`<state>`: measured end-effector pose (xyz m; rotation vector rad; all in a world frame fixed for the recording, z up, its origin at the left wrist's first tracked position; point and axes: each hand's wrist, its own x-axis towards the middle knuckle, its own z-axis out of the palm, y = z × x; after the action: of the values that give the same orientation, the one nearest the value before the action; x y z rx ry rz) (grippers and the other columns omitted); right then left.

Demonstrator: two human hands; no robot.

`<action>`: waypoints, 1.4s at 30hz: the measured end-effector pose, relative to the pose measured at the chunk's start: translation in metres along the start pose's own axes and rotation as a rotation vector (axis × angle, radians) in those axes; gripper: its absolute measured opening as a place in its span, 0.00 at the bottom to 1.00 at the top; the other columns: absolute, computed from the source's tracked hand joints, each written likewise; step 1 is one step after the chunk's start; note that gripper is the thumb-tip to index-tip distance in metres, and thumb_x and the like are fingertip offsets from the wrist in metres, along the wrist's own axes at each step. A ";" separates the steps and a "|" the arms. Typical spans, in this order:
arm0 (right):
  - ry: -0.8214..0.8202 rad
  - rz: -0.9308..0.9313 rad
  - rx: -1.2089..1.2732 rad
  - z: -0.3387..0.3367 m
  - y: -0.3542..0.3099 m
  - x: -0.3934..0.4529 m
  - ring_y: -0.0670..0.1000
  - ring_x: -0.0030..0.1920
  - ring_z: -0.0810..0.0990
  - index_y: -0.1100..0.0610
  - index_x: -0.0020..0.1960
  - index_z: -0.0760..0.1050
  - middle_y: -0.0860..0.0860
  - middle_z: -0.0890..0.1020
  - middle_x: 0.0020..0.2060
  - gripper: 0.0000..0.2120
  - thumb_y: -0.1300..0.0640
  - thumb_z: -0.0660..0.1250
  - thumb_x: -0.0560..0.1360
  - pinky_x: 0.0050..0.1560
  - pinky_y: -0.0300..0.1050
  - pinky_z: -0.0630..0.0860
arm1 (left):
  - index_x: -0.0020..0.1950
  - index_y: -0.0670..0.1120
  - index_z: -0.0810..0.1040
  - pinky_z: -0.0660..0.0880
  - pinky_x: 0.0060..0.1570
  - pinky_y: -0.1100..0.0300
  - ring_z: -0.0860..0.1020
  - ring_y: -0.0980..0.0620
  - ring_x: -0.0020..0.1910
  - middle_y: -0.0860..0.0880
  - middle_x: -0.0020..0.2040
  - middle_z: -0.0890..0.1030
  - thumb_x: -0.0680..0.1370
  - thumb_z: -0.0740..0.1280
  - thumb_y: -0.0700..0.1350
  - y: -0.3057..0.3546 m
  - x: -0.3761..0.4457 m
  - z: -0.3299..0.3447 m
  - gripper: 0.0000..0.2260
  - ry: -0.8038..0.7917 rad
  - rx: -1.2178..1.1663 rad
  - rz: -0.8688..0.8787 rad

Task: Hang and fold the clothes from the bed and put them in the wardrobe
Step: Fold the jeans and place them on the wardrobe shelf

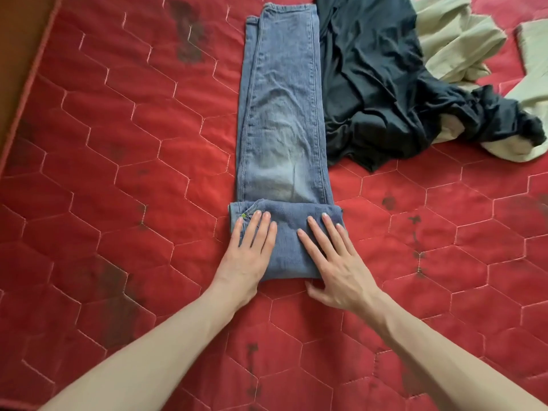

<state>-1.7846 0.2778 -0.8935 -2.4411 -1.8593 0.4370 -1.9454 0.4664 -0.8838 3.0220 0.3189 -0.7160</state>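
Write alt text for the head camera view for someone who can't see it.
Both hands, left hand and right hand, press flat on the folded near end of blue jeans on a red quilted mattress. A dark garment and beige cloth lie crumpled beyond.

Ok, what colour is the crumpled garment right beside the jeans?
Black, or a very dark navy, lying partly over a pale beige cloth. The head view shows it.

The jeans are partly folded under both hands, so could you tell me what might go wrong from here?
1. The jeans touch the dark garment along their right edge; further folds may drag it in.
2. Both hands, left and right, only press flat; the fold could spring open once they lift.
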 end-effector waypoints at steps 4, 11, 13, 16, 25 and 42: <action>-0.014 0.055 -0.031 -0.002 -0.009 0.005 0.65 0.83 0.48 0.58 0.83 0.58 0.60 0.54 0.83 0.52 0.48 0.71 0.62 0.80 0.66 0.55 | 0.83 0.35 0.43 0.47 0.78 0.33 0.42 0.32 0.83 0.32 0.83 0.43 0.73 0.67 0.46 0.009 0.002 -0.014 0.47 -0.040 0.021 -0.041; -0.089 -0.009 0.071 -0.028 -0.008 -0.006 0.59 0.79 0.66 0.53 0.79 0.67 0.54 0.69 0.79 0.45 0.46 0.73 0.63 0.76 0.58 0.68 | 0.83 0.38 0.57 0.51 0.81 0.39 0.52 0.39 0.84 0.38 0.84 0.56 0.68 0.54 0.46 -0.003 -0.033 -0.040 0.42 -0.096 -0.188 0.021; -0.100 -0.061 0.143 -0.041 -0.008 -0.015 0.57 0.74 0.74 0.53 0.75 0.72 0.52 0.75 0.74 0.39 0.44 0.68 0.65 0.72 0.53 0.74 | 0.85 0.42 0.52 0.46 0.82 0.44 0.48 0.43 0.85 0.42 0.85 0.52 0.69 0.52 0.48 -0.007 -0.045 -0.053 0.42 -0.231 -0.285 0.051; -0.097 -0.045 0.344 -0.061 -0.014 -0.033 0.51 0.61 0.84 0.49 0.69 0.75 0.46 0.83 0.63 0.32 0.46 0.68 0.65 0.58 0.47 0.82 | 0.85 0.47 0.55 0.52 0.81 0.52 0.54 0.47 0.84 0.46 0.85 0.57 0.74 0.55 0.48 -0.018 -0.064 -0.071 0.37 -0.390 -0.511 0.075; 0.190 0.510 1.092 -0.065 -0.028 -0.055 0.43 0.49 0.84 0.49 0.59 0.79 0.45 0.87 0.49 0.23 0.61 0.83 0.69 0.50 0.39 0.80 | 0.53 0.51 0.85 0.79 0.49 0.57 0.83 0.56 0.45 0.48 0.47 0.87 0.69 0.73 0.44 -0.063 -0.069 -0.055 0.13 -0.170 -1.331 -0.264; 0.228 0.872 0.710 -0.005 -0.017 0.062 0.66 0.55 0.81 0.53 0.65 0.70 0.60 0.84 0.51 0.23 0.35 0.55 0.83 0.55 0.59 0.75 | 0.55 0.44 0.74 0.73 0.62 0.43 0.79 0.41 0.58 0.45 0.54 0.83 0.83 0.57 0.65 -0.058 -0.022 -0.003 0.23 0.114 -1.286 -0.682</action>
<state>-1.7846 0.3423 -0.8975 -2.4478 -0.3458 0.6500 -1.9752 0.5192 -0.8700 1.6824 1.2409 -0.1533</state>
